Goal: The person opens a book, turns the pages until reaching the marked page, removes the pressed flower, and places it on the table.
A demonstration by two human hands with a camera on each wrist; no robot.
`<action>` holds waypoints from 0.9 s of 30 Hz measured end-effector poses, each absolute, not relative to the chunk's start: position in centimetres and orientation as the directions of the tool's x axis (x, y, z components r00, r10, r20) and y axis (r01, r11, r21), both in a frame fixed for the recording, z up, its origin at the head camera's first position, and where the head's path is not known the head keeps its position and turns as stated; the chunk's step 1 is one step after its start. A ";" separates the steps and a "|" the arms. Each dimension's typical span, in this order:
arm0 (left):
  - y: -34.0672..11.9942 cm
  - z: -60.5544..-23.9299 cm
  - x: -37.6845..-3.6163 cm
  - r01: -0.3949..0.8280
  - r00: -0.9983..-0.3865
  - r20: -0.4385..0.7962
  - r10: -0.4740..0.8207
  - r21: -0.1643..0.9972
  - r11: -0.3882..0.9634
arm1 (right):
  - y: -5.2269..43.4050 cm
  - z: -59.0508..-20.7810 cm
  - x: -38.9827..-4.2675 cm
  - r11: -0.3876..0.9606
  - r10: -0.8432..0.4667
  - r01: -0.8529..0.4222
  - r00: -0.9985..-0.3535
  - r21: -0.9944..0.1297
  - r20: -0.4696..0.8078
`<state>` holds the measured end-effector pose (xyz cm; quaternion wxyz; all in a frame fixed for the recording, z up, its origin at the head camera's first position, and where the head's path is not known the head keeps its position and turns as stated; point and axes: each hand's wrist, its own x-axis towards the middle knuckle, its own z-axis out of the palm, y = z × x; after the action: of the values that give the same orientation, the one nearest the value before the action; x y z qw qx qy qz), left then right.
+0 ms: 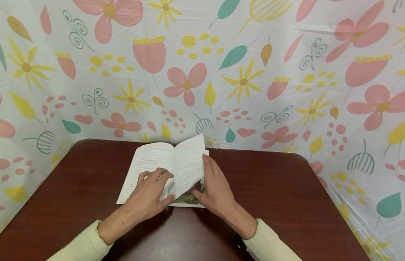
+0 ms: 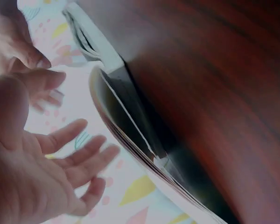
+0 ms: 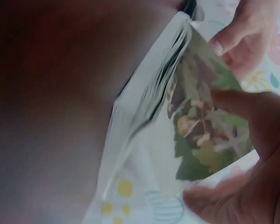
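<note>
Floral-printed white cloth (image 1: 287,72) hangs behind and beside a dark reddish-brown wooden table (image 1: 287,203), and a white paperback book of printed text (image 1: 150,159) lies open near the table's far middle. From the head view, the left hand (image 1: 150,194) rests flat on the lower part of the left page, fingers nearly straight and spread, curled round nothing. Just to its right, the right hand (image 1: 213,190) holds the raised right-hand pages: fingers lie along their outer edge while the thumb sits underneath, near a green illustrated leaf at the bottom.

The left wrist camera shows what the head view hides: the book's stacked page edges (image 2: 130,135) seen from the side, slightly fanned above the table, with the open palm and loose fingers (image 2: 70,163) beside them. The right wrist camera, blurred, shows a picture of green leaves and brownish shapes (image 3: 200,135) on the lifted sheet, seemingly pinched between thumb and fingertips (image 3: 233,105), with the pages fanned beneath.
</note>
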<state>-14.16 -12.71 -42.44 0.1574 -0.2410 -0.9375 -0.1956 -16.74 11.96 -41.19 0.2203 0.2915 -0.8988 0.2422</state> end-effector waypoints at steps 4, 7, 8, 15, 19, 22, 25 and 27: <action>-12.5 -42.2 -13.7 0.515 -0.851 0.328 0.410 0.375 0.771 | 11.4 -41.1 -16.1 0.646 -0.312 -0.486 -0.872 -0.589 0.377; -12.2 -42.1 -13.6 0.520 -0.849 0.332 0.410 0.391 0.760 | 11.1 -41.0 -15.7 0.526 -0.384 -0.446 -0.884 -0.724 0.266; -12.2 -42.1 -13.7 0.525 -0.845 0.347 0.408 0.386 0.759 | 11.0 -40.9 -15.5 0.473 -0.419 -0.435 -0.876 -0.766 0.239; -12.2 -41.5 -14.1 0.527 -0.816 0.486 0.313 0.402 0.749 | 10.5 -40.8 -14.5 0.400 -0.530 -0.399 -0.835 -0.825 0.146; -12.3 -40.9 -14.0 0.510 -0.789 0.574 0.219 0.415 0.753 | 10.7 -41.2 -14.8 0.553 -0.568 -0.565 -0.793 -0.613 0.219; -12.6 -40.4 -14.0 0.506 -0.759 0.629 0.167 0.410 0.759 | 10.8 -41.6 -15.1 0.623 -0.626 -0.667 -0.738 -0.408 0.251; -13.1 -40.0 -14.1 0.504 -0.733 0.666 0.136 0.398 0.767 | 10.8 -41.6 -15.2 0.652 -0.667 -0.707 -0.707 -0.274 0.235; -13.5 -39.7 -14.2 0.489 -0.723 0.680 0.122 0.379 0.786 | 10.7 -41.6 -15.2 0.668 -0.675 -0.711 -0.703 -0.221 0.223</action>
<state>-14.20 -13.50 -39.72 0.3296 -0.1723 -0.8856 -0.2782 -15.20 10.72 -41.63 0.0611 0.3803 -0.9111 0.1466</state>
